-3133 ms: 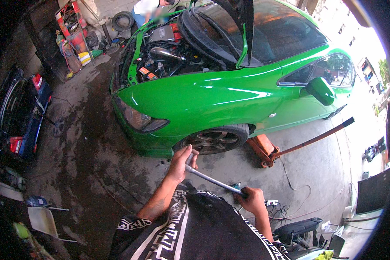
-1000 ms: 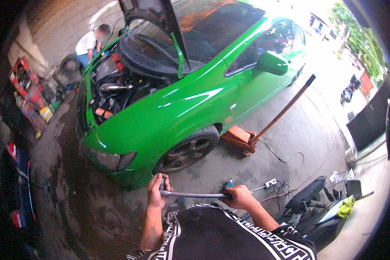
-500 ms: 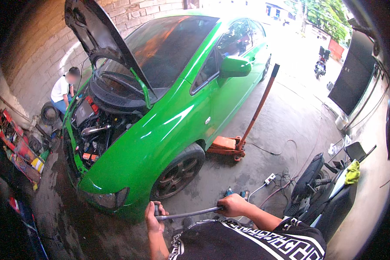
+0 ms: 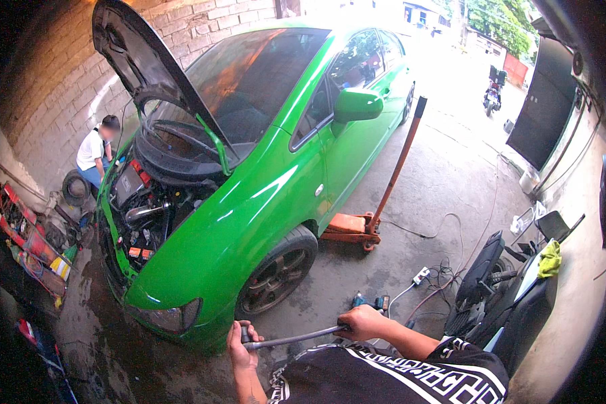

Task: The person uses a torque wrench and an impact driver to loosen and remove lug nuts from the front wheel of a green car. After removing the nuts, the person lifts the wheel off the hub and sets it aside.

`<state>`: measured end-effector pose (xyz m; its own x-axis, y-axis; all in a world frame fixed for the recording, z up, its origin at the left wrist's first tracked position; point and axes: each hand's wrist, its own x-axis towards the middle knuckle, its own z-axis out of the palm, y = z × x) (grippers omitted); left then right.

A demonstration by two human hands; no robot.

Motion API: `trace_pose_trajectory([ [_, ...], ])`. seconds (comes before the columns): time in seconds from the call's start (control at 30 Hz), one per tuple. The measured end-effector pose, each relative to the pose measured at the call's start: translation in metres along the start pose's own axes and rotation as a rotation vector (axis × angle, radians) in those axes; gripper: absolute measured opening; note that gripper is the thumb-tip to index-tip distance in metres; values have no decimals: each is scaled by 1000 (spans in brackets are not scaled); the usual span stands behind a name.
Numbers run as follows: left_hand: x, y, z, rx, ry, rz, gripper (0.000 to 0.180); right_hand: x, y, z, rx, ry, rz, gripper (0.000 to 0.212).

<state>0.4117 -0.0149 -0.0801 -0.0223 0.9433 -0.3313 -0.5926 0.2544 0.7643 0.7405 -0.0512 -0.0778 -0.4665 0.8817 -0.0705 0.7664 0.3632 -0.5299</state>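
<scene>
Between my two hands a long grey metal lug wrench (image 4: 289, 340) lies nearly level, in front of my body. At its left end, my left hand (image 4: 238, 345) is closed around the dark socket-like head, which my fingers partly hide. My right hand (image 4: 362, 322) grips the other end in a fist. Beyond my left hand stands a green car (image 4: 249, 215), with its front wheel (image 4: 277, 279) nearest to me. The wrench is apart from that wheel.
An orange floor jack (image 4: 350, 227) with a raised handle stands beside the car. Past it are blue power tools (image 4: 370, 301), a power strip (image 4: 421, 275) and cords. The bonnet (image 4: 158, 64) is up. Another person (image 4: 94, 151) crouches by the far wall, near a loose tyre (image 4: 76, 186).
The view has shifted slightly. Both hands keep their hold on the lug wrench, which stays nearly level. The person by the wall has leaned a little.
</scene>
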Motion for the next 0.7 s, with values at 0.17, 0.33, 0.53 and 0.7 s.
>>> trace_pose_trajectory([
  [0.17,1,-6,-5,17,-17,28,35,-2,1,0,29,22,-11,36],
  [0.33,16,-6,6,20,-6,-74,41,-8,-1,2,-6,8,87,31],
  [0.53,47,-22,104,146,-266,-326,46,-68,9,-7,15,298,370,50],
  [0.7,26,-74,193,374,-668,-508,42,-136,-17,33,382,714,616,73],
])
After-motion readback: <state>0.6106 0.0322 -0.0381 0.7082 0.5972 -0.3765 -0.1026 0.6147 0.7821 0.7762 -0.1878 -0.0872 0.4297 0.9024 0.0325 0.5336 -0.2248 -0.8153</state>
